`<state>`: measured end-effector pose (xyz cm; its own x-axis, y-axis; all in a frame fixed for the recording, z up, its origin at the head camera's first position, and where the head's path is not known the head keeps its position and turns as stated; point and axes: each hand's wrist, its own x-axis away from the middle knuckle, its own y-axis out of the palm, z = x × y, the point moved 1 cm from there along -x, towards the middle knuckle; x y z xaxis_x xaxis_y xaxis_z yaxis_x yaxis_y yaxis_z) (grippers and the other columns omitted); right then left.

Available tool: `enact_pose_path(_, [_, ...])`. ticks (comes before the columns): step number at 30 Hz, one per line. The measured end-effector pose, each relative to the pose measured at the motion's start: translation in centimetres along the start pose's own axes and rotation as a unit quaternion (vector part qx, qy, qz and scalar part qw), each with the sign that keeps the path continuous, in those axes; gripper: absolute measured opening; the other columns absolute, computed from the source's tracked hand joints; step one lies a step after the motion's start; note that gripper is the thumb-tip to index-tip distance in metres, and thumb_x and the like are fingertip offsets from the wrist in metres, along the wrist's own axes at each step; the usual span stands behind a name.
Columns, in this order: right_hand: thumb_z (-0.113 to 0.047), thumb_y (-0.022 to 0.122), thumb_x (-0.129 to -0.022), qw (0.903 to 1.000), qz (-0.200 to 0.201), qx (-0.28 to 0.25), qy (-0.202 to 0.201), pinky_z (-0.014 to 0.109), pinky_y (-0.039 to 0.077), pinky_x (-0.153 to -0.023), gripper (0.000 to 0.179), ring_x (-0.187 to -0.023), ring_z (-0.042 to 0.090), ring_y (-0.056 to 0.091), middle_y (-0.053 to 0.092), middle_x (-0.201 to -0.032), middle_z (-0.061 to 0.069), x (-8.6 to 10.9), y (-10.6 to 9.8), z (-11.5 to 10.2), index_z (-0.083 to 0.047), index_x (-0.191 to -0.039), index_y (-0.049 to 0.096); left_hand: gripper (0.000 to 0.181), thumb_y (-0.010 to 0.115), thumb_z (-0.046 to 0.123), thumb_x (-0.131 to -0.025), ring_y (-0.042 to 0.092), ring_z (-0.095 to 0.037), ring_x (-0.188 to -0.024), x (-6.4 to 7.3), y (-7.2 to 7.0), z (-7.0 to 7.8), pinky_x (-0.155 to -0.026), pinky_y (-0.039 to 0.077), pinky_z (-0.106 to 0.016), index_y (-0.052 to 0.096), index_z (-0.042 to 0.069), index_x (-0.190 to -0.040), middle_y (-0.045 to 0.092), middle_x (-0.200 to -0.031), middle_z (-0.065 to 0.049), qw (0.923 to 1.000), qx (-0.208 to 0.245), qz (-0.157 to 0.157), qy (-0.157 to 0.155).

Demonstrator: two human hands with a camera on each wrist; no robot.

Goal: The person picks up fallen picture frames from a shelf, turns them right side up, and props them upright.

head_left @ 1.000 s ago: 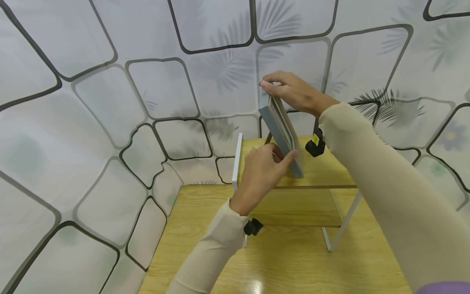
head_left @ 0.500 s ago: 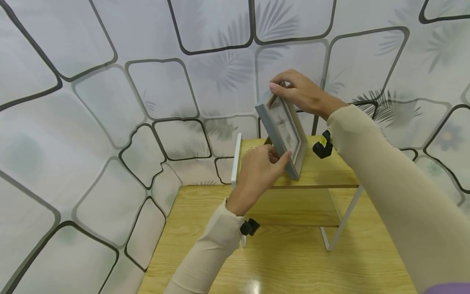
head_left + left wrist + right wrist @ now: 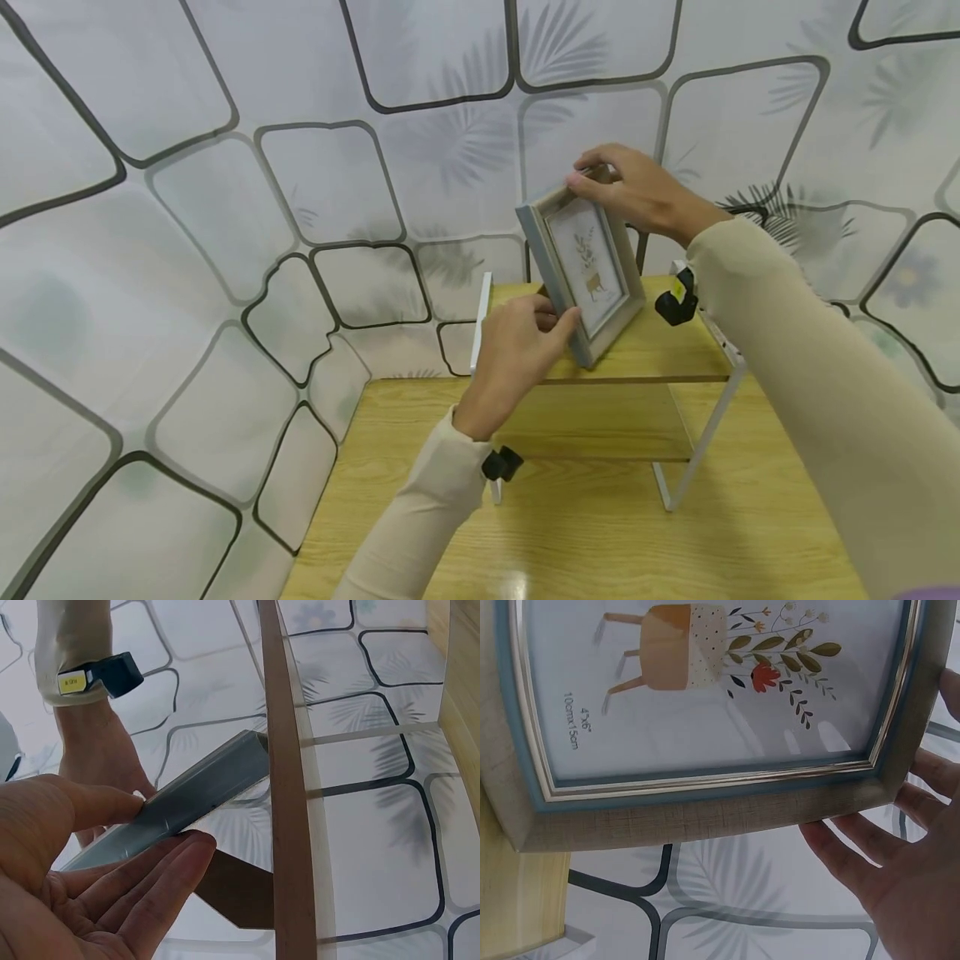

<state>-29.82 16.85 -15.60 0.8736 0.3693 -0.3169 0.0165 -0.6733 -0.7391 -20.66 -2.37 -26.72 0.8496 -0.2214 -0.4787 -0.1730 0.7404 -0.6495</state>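
A picture frame [image 3: 588, 267] with a grey-beige border and a potted-plant print stands tilted on the upper board of a small wooden shelf [image 3: 675, 342]. My right hand [image 3: 637, 190] holds its top edge, thumb in front and fingers behind. Low on the frame's left side, my left hand [image 3: 521, 350] pinches the edge between thumb and fingers. The left wrist view shows the frame's blue-grey side [image 3: 202, 784] between the left thumb and fingers, with a brown support leg [image 3: 240, 892] behind. In the right wrist view, the right fingers [image 3: 862, 847] lie along the frame's border.
The shelf has white metal legs [image 3: 705, 442] and a lower board [image 3: 600, 417], and stands on a wood-grain tabletop [image 3: 585, 533]. A patterned wall covering [image 3: 450, 183] rises close behind and to the left.
The picture frame has turned from nearly edge-on so that its front now faces more toward me. My right hand has moved right with the top edge; the left hand has shifted slightly left.
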Motion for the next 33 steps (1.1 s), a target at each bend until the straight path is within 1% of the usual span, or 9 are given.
enact_pose_path(3, [-0.048,0.048,-0.104,0.9999,0.010,0.010,0.002,0.062,0.034,-0.110,0.066,-0.137,0.046,0.039,0.038,-0.155,0.022,0.2,-0.2,0.2,0.000,-0.149,0.044,0.032,0.069,0.033,-0.098,0.074,-0.011,-0.081,0.0,0.0,-0.1,-0.072,0.059,-0.028,0.076,0.003,-0.105,0.078,-0.093,-0.006,1.0000,0.001,0.002,-0.008])
enact_pose_path(6, [-0.047,0.047,-0.105,0.9990,0.021,0.039,-0.008,0.062,0.035,-0.108,0.065,-0.133,0.045,0.042,0.042,-0.150,0.025,0.3,-0.4,0.4,0.002,-0.147,0.046,0.031,0.068,0.033,-0.098,0.074,-0.011,-0.081,-0.1,-0.1,-0.2,-0.072,0.059,-0.029,0.076,0.004,-0.106,0.078,-0.094,-0.006,0.9999,0.004,0.003,-0.011])
enact_pose_path(9, [-0.047,0.047,-0.105,0.9969,0.035,0.069,-0.015,0.062,0.033,-0.109,0.065,-0.132,0.045,0.042,0.045,-0.147,0.027,0.6,-0.6,0.5,0.004,-0.144,0.048,0.030,0.068,0.031,-0.098,0.074,-0.010,-0.080,-0.2,-0.1,-0.4,-0.072,0.059,-0.028,0.076,0.003,-0.106,0.078,-0.094,-0.006,0.9998,0.015,0.001,-0.013])
enact_pose_path(12, [-0.050,0.048,-0.104,0.9951,0.048,0.085,-0.014,0.063,0.032,-0.111,0.066,-0.132,0.046,0.044,0.048,-0.144,0.028,0.9,-0.8,0.6,0.006,-0.141,0.050,0.030,0.068,0.029,-0.099,0.074,-0.012,-0.081,-0.3,-0.2,-0.5,-0.072,0.060,-0.028,0.076,0.001,-0.109,0.078,-0.096,-0.007,0.9997,0.019,0.000,-0.013])
enact_pose_path(17, [-0.053,0.051,-0.103,0.9929,0.068,0.097,-0.007,0.062,0.033,-0.111,0.070,-0.132,0.047,0.046,0.053,-0.139,0.028,1.2,-1.1,0.8,0.007,-0.138,0.052,0.032,0.067,0.027,-0.099,0.075,-0.016,-0.084,-0.5,-0.4,-0.8,-0.074,0.061,-0.032,0.074,0.000,-0.114,0.077,-0.101,-0.010,0.9996,0.021,0.002,-0.019])
enact_pose_path(21, [-0.054,0.053,-0.101,0.9909,0.088,0.102,0.010,0.062,0.033,-0.111,0.072,-0.134,0.048,0.044,0.053,-0.139,0.029,1.7,-1.4,0.9,0.009,-0.137,0.052,0.031,0.067,0.026,-0.100,0.075,-0.016,-0.085,-0.6,-0.4,-1.0,-0.075,0.061,-0.032,0.073,0.000,-0.116,0.077,-0.103,-0.010,0.9996,0.023,0.004,-0.016])
enact_pose_path(26, [-0.056,0.056,-0.099,0.9880,0.105,0.111,0.022,0.062,0.038,-0.107,0.074,-0.127,0.048,0.048,0.055,-0.134,0.030,2.1,-1.6,1.0,0.010,-0.133,0.054,0.030,0.067,0.024,-0.100,0.075,-0.017,-0.087,-0.7,-0.6,-1.1,-0.075,0.060,-0.031,0.073,0.001,-0.117,0.077,-0.104,-0.010,0.9996,0.025,0.007,-0.013])
enact_pose_path(33, [-0.060,0.058,-0.096,0.9827,0.129,0.126,0.041,0.062,0.042,-0.098,0.077,-0.117,0.047,0.052,0.057,-0.129,0.031,2.5,-1.7,0.8,0.010,-0.129,0.058,0.028,0.067,0.022,-0.100,0.075,-0.018,-0.094,-0.8,-0.9,-1.4,-0.081,0.060,-0.033,0.072,0.001,-0.118,0.076,-0.107,-0.011,0.9994,0.029,0.011,-0.017])
